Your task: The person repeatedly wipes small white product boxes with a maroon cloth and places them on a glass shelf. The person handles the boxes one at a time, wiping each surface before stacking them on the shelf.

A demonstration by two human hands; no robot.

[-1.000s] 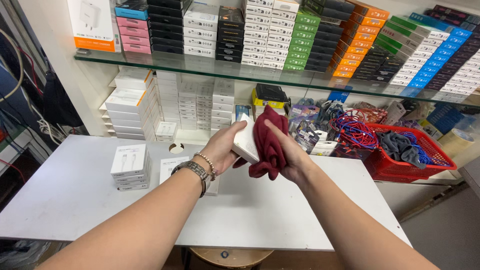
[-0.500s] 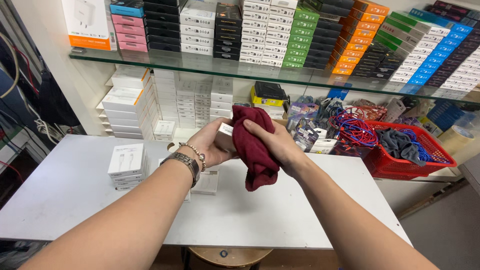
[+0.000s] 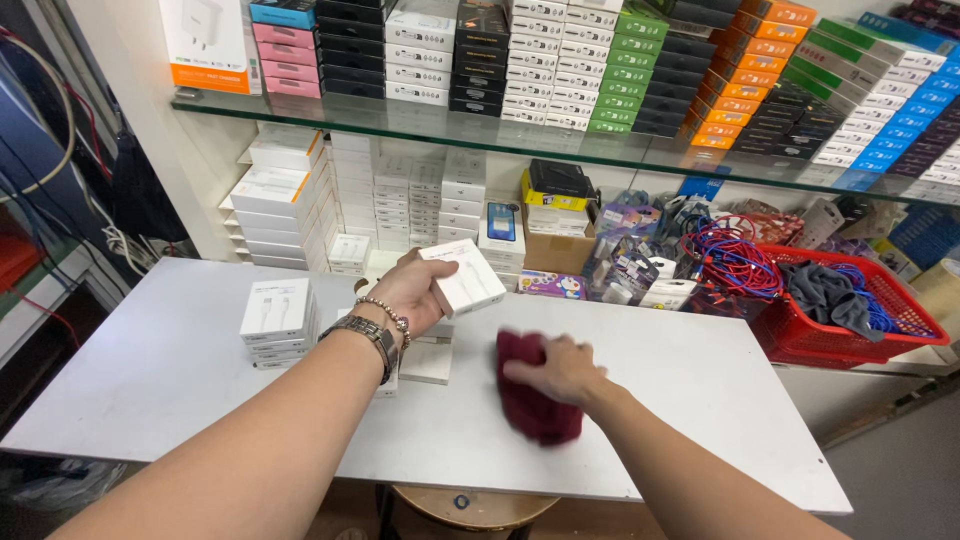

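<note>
two hands [image 3: 480, 330], one dark red cloth [image 3: 535, 405], one red basket [image 3: 850, 330]

White flat tabletop [image 3: 180, 380] w/ glass shelf [image 3: 560, 150] above its rear edge; red plastic basket [image 3: 850, 335] at right corner.

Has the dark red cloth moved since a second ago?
Yes. The dark red cloth dropped from beside the white box onto the white table, under the right hand.
</note>
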